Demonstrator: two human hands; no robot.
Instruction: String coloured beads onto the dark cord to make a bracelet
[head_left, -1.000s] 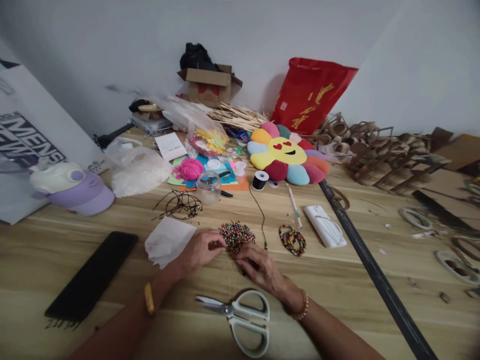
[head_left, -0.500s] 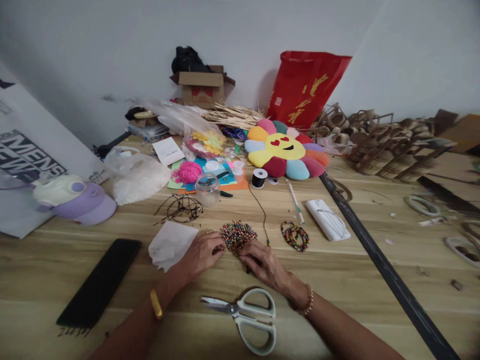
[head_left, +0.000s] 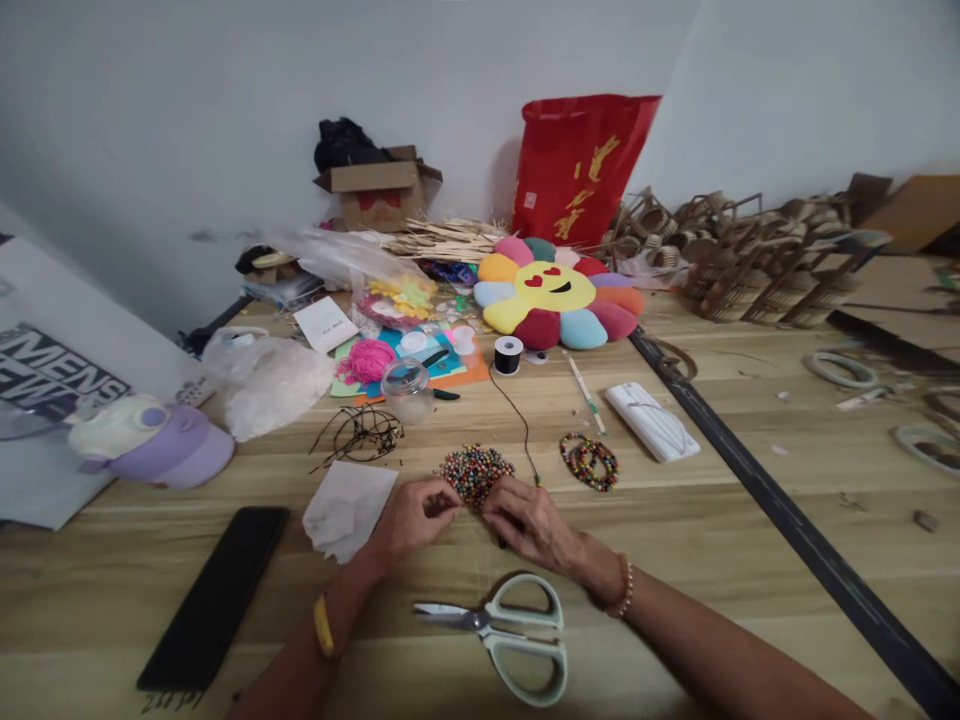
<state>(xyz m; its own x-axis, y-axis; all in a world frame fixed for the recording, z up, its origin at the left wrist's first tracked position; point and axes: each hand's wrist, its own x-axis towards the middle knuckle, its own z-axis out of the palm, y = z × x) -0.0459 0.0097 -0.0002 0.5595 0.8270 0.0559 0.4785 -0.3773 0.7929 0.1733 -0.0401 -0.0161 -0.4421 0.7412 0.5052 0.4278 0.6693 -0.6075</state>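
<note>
- One flat black slab (head_left: 214,600) lies left of white paper (head_left: 349,508).
- Our left hand (head_left: 411,518): fingertips drawn together beside the bead pile (head_left: 474,470); whether they grip anything, we cannot tell.
- Scissors (head_left: 477,621): nearer us, untouched.
- Our right hand (head_left: 534,524): fingers curled at the pile, grip hidden; hands apart.
- Beaded loops (head_left: 609,470): farther right.

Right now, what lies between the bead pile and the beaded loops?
The lower end of a black cord lies there, in the head view.
</note>
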